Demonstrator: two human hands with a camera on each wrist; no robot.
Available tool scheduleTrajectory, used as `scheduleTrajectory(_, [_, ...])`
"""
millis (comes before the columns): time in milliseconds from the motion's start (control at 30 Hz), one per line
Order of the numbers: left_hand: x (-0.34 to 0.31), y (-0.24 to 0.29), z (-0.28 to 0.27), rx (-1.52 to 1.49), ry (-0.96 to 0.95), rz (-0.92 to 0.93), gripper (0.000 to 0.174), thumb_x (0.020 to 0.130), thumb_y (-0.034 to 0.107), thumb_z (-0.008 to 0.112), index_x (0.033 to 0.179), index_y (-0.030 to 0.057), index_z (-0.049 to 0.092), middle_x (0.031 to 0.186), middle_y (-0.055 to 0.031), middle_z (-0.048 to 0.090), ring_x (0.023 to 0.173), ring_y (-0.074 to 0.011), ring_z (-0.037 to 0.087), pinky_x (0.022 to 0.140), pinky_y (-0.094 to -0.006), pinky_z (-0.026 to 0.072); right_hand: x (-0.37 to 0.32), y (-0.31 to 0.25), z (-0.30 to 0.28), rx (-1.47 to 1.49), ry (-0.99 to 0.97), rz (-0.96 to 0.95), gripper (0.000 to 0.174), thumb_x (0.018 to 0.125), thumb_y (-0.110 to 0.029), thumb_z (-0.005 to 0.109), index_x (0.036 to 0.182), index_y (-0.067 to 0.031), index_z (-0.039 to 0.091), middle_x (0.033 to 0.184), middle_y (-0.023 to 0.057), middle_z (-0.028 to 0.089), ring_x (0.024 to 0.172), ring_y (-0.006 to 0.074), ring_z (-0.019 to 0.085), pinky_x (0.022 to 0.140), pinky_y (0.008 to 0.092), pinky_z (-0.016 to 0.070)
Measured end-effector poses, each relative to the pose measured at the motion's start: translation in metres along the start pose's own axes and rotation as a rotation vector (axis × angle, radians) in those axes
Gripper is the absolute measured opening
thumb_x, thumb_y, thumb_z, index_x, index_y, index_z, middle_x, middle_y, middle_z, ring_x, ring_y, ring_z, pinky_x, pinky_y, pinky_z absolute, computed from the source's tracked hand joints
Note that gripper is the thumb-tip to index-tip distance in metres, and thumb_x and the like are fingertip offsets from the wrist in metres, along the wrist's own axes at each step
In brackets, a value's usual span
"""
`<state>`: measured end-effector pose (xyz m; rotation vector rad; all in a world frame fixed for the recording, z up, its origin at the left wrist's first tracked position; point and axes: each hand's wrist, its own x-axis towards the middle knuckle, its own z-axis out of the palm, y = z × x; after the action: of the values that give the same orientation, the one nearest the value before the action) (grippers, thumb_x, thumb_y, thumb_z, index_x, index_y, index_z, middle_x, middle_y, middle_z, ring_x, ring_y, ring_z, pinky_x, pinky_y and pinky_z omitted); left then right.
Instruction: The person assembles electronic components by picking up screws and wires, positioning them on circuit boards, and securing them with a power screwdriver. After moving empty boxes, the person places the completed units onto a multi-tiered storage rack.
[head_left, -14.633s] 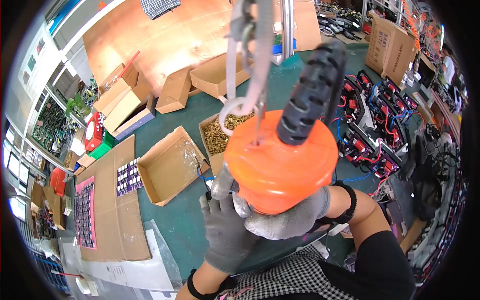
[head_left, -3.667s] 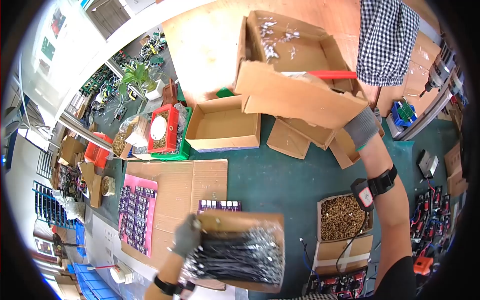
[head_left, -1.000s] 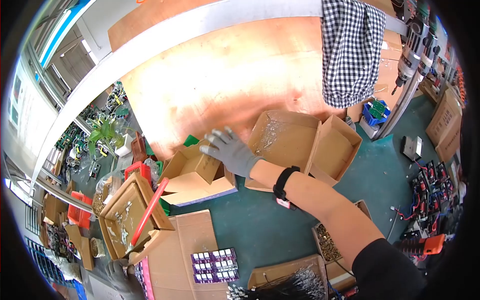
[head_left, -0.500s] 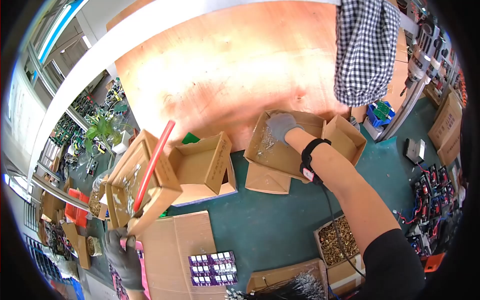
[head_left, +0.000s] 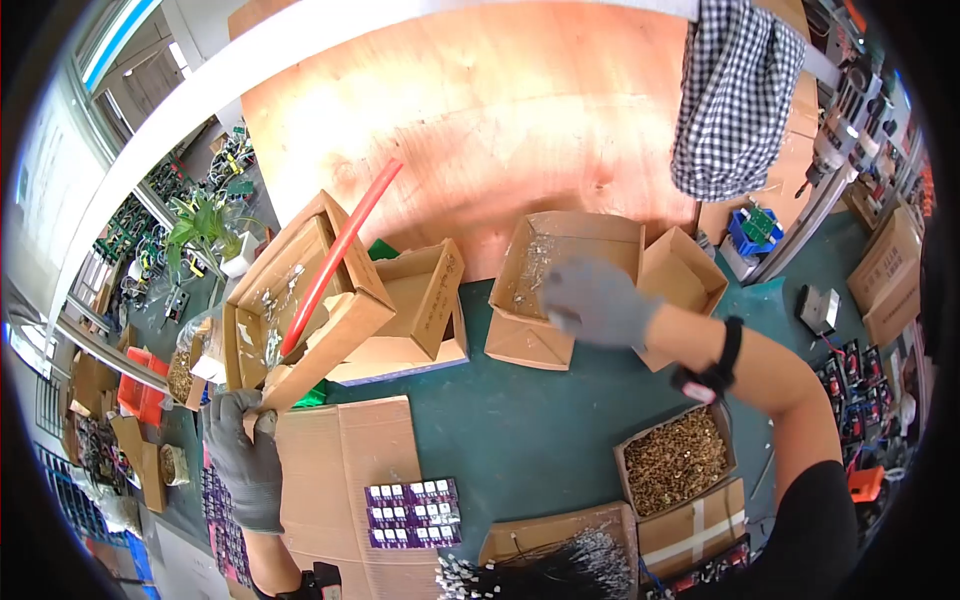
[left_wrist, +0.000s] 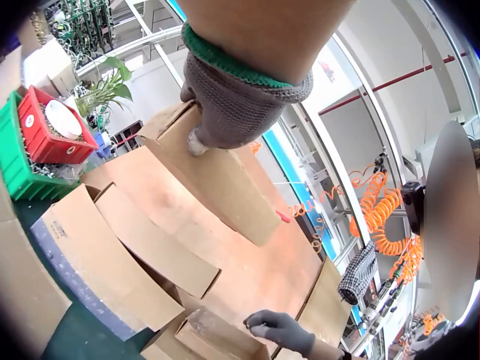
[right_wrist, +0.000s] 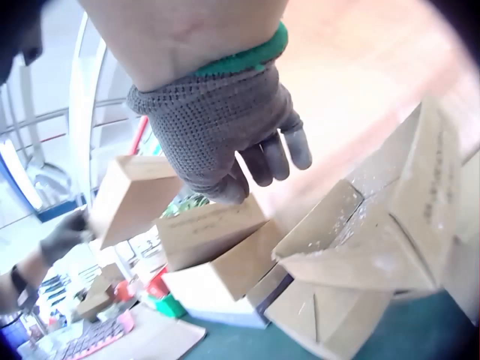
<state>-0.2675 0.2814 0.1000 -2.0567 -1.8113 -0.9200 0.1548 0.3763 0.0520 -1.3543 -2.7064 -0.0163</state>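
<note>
My gloved left hand (head_left: 245, 460) grips the near corner of a shallow cardboard box (head_left: 335, 355), holding it tilted at the left above the table. White scraps and a long red stick (head_left: 345, 250) lie in that box, the stick poking out past its wall. In the left wrist view the thumb presses the box's side (left_wrist: 225, 191). My gloved right hand (head_left: 595, 305) is in the air in front of another cardboard box (head_left: 590, 225) with small clear bits in it. In the right wrist view the fingers (right_wrist: 296, 146) hang loosely bent, with nothing seen in them.
Nested cardboard boxes (head_left: 400, 345) stand at the back, between my hands. Nearer are purple circuit boards (head_left: 412, 515) beside a flat cardboard sheet (head_left: 340, 480), a box of brass-coloured pieces (head_left: 675, 460) and a box of black cables (head_left: 570, 575). A checked cloth (head_left: 735, 110) hangs above right.
My left hand has raised the box with the red stick, up and rightward. My right hand has come out of the back box toward me; one second ago it was over the nested boxes.
</note>
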Motion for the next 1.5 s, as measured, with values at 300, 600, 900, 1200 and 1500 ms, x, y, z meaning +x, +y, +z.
scheduleTrajectory(300, [-0.022, 0.002, -0.029, 0.004, -0.007, -0.056, 0.024, 0.070, 0.001, 0.066, 0.092, 0.0048, 0.058, 0.091, -0.0111, 0.059, 0.090, -0.0326, 0.054, 0.083, -0.0418, 0.0432, -0.069, 0.026, 0.039, -0.448, -0.124, 0.070, 0.018, 0.081, -0.024, 0.062, 0.090, -0.0091, 0.064, 0.102, 0.0086, 0.059, 0.099, 0.0268, 0.056, 0.097, 0.0439, 0.0379])
scheduleTrajectory(600, [-0.057, -0.020, -0.076, 0.150, 0.035, -0.142, 0.022, 0.071, 0.008, 0.066, 0.091, 0.0038, 0.057, 0.089, -0.0123, 0.057, 0.090, -0.0338, 0.053, 0.080, -0.0434, 0.0423, 0.029, -0.008, -0.065, -0.307, 0.452, -0.211, 0.012, 0.076, -0.019, 0.063, 0.083, -0.0082, 0.063, 0.083, 0.0067, 0.060, 0.082, 0.0234, 0.058, 0.078, 0.0365, 0.0469])
scheduleTrajectory(900, [-0.072, -0.013, -0.091, 0.124, 0.054, -0.204, 0.023, 0.070, 0.006, 0.067, 0.090, 0.0037, 0.057, 0.089, -0.0120, 0.059, 0.089, -0.0336, 0.053, 0.083, -0.0428, 0.0426, 0.106, -0.115, 0.010, -0.011, 0.575, -0.364, 0.019, 0.079, -0.025, 0.064, 0.092, -0.0111, 0.064, 0.110, 0.0075, 0.057, 0.117, 0.0248, 0.049, 0.103, 0.0496, 0.0339])
scheduleTrajectory(1200, [-0.060, -0.013, -0.062, 0.095, 0.001, -0.100, 0.024, 0.071, 0.009, 0.070, 0.092, 0.0053, 0.059, 0.089, -0.0108, 0.059, 0.088, -0.0336, 0.054, 0.080, -0.0428, 0.0425, 0.099, -0.065, 0.080, 0.120, 0.232, -0.338, 0.010, 0.080, -0.020, 0.065, 0.086, -0.0153, 0.058, 0.103, -0.0004, 0.057, 0.133, 0.0176, 0.037, 0.104, 0.0561, 0.0310])
scheduleTrajectory(1500, [-0.008, 0.021, -0.008, 0.014, 0.014, 0.065, 0.018, 0.075, 0.006, 0.066, 0.092, 0.0083, 0.060, 0.090, -0.0102, 0.060, 0.089, -0.0337, 0.055, 0.081, -0.0435, 0.0434, 0.008, -0.078, 0.039, 0.466, 0.522, -0.051, 0.014, 0.078, -0.014, 0.066, 0.088, -0.0109, 0.057, 0.098, 0.0059, 0.061, 0.104, 0.0265, 0.057, 0.095, 0.0430, 0.0410])
